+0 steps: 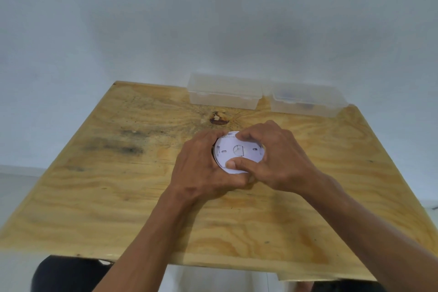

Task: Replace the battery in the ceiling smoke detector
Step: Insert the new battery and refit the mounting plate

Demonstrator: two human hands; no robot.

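We are gripping the white smoke detector (pixel 239 153) with both hands over the middle of the plywood table (pixel 118 185), back plate up. Left hand (pixel 203 168) is wrapping its left rim; right hand (pixel 275 161) is pinching near and far edges. Beyond, two clear plastic boxes (pixel 224 95) are sitting against the wall.

2 clear boxes (pixel 224 93) (pixel 308 102), wood table (pixel 118 185).

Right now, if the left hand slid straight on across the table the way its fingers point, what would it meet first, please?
Past the round white smoke detector the left hand grips, the nearer clear plastic lidded box at the wooden table's far edge probably comes first; depth is uncertain.
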